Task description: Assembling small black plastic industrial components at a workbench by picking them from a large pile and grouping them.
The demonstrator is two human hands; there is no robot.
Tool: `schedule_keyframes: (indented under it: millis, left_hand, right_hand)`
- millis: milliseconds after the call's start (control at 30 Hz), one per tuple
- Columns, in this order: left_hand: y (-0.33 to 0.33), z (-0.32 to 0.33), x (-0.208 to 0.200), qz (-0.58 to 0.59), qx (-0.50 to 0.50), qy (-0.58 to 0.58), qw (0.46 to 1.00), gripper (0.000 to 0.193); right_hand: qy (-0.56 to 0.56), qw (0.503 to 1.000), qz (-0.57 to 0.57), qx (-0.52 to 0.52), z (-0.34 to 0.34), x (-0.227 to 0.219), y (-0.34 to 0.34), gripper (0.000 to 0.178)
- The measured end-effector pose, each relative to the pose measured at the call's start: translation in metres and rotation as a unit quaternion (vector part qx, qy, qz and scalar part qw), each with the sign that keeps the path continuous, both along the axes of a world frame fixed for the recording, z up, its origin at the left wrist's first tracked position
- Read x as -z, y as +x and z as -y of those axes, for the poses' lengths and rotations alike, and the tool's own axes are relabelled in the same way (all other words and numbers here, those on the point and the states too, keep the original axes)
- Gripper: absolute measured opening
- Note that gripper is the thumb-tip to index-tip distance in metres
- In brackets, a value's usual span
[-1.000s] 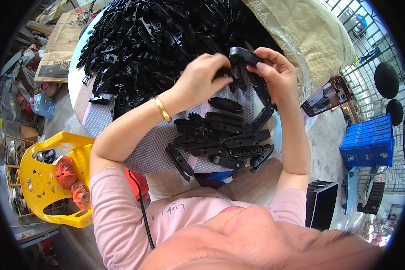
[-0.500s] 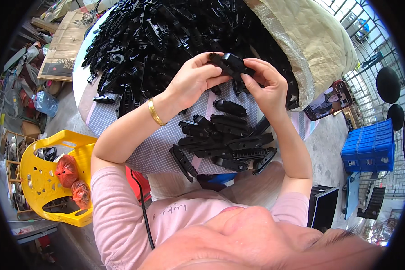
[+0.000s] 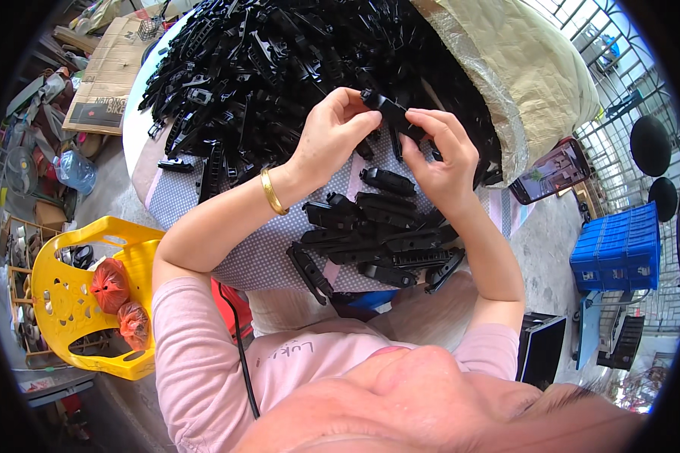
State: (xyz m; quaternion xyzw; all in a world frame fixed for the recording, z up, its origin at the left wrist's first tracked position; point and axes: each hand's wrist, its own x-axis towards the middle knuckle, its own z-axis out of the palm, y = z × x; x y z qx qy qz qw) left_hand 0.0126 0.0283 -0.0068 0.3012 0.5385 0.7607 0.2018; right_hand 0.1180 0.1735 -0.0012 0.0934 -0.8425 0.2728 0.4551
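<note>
My left hand and my right hand both grip one long black plastic part, held above the table between thumbs and fingers. A gold bangle circles my left wrist. Just below my hands lies a row of several finished black parts on the dotted cloth. Behind my hands a large heap of the same black parts covers the far side of the table.
A tan woven sack lies at the right of the heap, with a phone beside it. A yellow plastic chair with two red bags stands at the left. Blue crates sit on the floor at the right.
Both hands have drawn closer together and shifted slightly left and up with the black part, turning it between the fingers.
</note>
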Motion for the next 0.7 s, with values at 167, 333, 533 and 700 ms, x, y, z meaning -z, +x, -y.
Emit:
schedule_keyframes:
  millis: [167,333,533,700]
  left_hand:
    - [0.005,0.002,-0.006,-0.054,0.003,-0.042,0.998,0.018]
    - [-0.001,0.004,-0.004,-0.021,0.016,-0.044,0.999,0.02]
    - [0.0,0.005,-0.013,-0.029,0.084,-0.007,0.996,0.026]
    - [-0.006,0.007,-0.016,-0.137,0.129,-0.052,0.981,0.04]
  right_hand:
    - [0.058,0.998,-0.027,-0.004,0.001,0.002,-0.001,0.035]
    - [0.061,0.998,-0.005,-0.025,0.0,0.0,0.0,0.038]
    - [-0.163,0.939,0.267,-0.145,-0.013,-0.002,-0.001,0.046]
    - [-0.12,0.954,0.254,-0.109,-0.013,-0.006,0.002,0.045]
